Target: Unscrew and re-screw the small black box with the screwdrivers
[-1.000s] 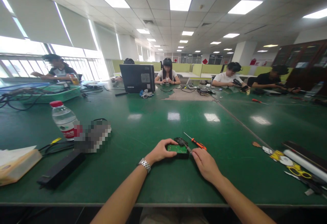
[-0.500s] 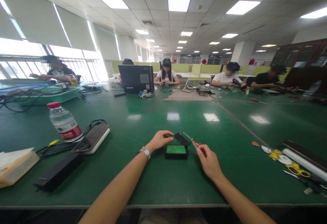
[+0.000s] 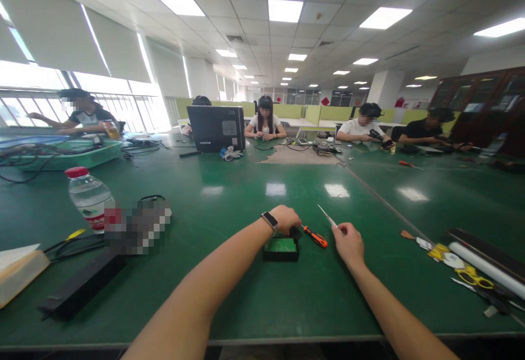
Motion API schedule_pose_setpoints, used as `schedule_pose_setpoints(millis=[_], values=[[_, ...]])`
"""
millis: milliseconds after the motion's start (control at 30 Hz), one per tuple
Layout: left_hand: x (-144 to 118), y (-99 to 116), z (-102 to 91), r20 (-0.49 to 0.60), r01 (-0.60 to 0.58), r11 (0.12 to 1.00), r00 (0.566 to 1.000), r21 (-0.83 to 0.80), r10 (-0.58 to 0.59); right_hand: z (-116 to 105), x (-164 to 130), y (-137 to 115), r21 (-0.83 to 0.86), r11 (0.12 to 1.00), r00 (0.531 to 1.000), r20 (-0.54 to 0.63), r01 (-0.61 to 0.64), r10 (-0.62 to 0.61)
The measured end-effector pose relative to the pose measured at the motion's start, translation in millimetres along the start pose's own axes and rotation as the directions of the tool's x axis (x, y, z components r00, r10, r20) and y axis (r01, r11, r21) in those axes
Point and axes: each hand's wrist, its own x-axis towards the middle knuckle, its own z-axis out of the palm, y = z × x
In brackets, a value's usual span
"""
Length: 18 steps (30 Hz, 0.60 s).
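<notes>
My left hand point(image 3: 287, 219), wearing a watch, reaches over the far side of a small black box point(image 3: 281, 256). Its fingers are closed at the shaft end of an orange-and-black screwdriver point(image 3: 315, 237); the fingertips are partly hidden. A green circuit board point(image 3: 282, 245) sits inside the box. The black cover behind the box is mostly hidden by my left hand. To the right, my right hand point(image 3: 349, 242) grips a pair of metal tweezers point(image 3: 328, 217), with their tips pointing away and to the left.
On the left are a water bottle point(image 3: 91, 201), a long black case point(image 3: 84, 283) and cables. Yellow-handled scissors point(image 3: 473, 278) and other tools lie at right. A black computer case point(image 3: 216, 128) stands across the green table point(image 3: 246, 300), where several people sit.
My left hand has moved right, over the box, to the screwdriver. The screwdriver has left my right hand, which keeps the tweezers and has shifted slightly right.
</notes>
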Motion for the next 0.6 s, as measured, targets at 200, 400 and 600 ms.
schedule_pose_setpoints(millis=[200, 400, 600], values=[[-6.0, -2.6, -1.5, 0.079, 0.036, 0.987, 0.996, 0.155, -0.048, -0.3, -4.0, -4.7, -0.16, 0.987, 0.995, 0.095, 0.03, -0.015], [-29.1, -20.9, -10.2, 0.122, 0.089, 0.965, 0.985, 0.248, -0.122, -0.2, -3.3, -9.0, -0.265, 0.964, 0.987, 0.159, 0.009, 0.034], [-48.4, -27.8, -23.7, 0.146, 0.159, 0.953, 0.969, 0.259, -0.202, 0.9, -4.2, -8.6, -0.26, 0.966, 0.986, 0.163, 0.006, 0.038]])
